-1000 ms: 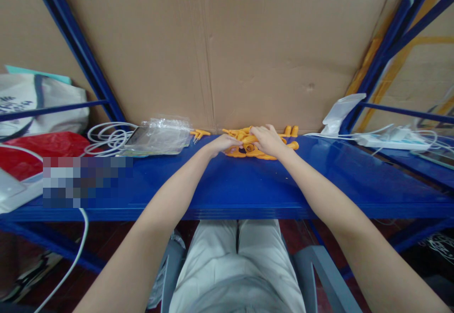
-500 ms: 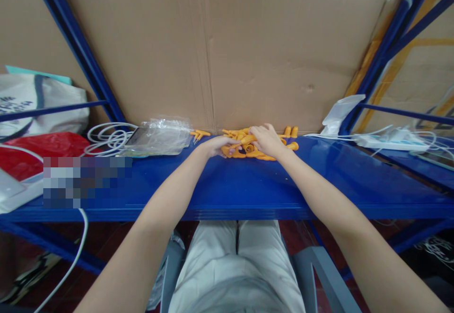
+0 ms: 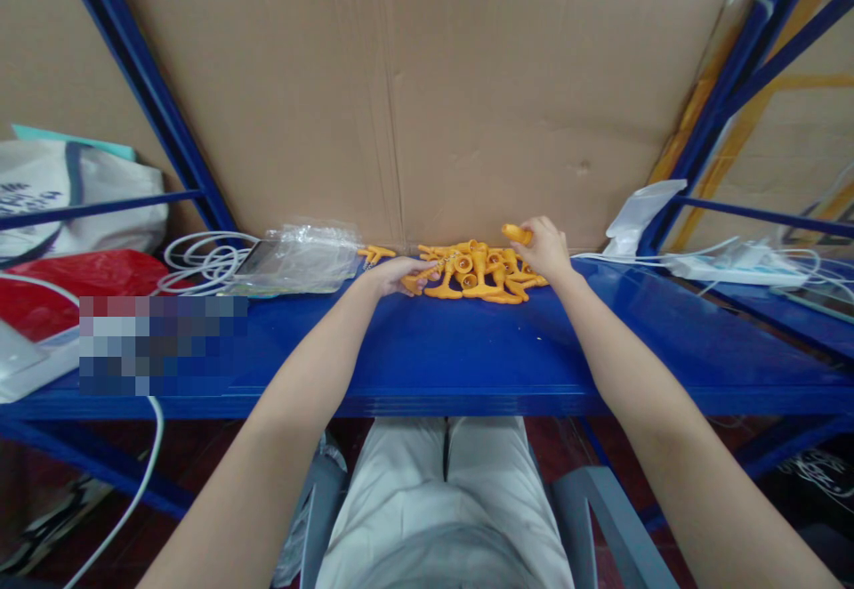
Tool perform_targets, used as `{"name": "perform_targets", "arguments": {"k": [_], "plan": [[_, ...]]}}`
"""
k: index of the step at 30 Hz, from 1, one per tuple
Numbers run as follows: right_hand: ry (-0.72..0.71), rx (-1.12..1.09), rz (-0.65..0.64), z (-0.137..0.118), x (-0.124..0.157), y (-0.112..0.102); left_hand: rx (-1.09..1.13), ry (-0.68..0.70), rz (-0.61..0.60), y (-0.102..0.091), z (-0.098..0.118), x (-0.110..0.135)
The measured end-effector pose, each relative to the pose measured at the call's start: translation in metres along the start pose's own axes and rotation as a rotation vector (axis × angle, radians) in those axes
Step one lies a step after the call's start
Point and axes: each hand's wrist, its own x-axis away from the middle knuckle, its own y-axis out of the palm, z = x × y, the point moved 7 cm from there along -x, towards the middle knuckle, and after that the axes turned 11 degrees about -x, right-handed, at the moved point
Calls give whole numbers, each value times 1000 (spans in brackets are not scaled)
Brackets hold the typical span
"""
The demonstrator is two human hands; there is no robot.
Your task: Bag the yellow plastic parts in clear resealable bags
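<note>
My left hand (image 3: 400,277) is closed round the handle of an orange corkscrew (image 3: 422,280), its thin twisted metal shaft pointing up and right over a pile. In my right hand (image 3: 548,247), raised at the pile's right end, is an orange tapered cap (image 3: 516,233), pinched by the fingers and pointing left. Between the hands lies the pile of orange T-shaped pieces (image 3: 481,273), several with round hollow ends facing me. Another orange corkscrew (image 3: 375,255) rests beyond my left hand, near the cardboard.
The blue shelf top (image 3: 467,349) ends at a cardboard wall (image 3: 500,108). Left of the pile lie a clear plastic bag (image 3: 300,255), a coiled white cable (image 3: 206,260) and a red bag (image 3: 86,282). White power strips (image 3: 740,266) and cables lie right. Blue posts (image 3: 143,82) frame the space.
My right hand has moved right, away from my left hand, and now carries the cap apart. The corkscrew's metal shaft in my left hand is now exposed. The pile shows more fully.
</note>
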Motion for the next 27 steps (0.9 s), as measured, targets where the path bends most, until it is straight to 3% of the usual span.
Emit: {"name": "perform_targets", "arguments": {"k": [6,10,13,22,25,27], "plan": [[447,-7,172,87,15,-21,23,136,164,-11,5,-1],[755,-4,76,123,42,-20,65,145,263,-18,4,-4],[899,-12,-12,137,58,-14,89,167,330,-23,4,-7],[946,-75,44,144,59,-11,82,253,436,-31,5,-13],[902,-65,-33,146,57,-4,80,210,463,-31,3,-11],[795,-44,-92,146,52,2,78,194,509,-33,4,-8]]}}
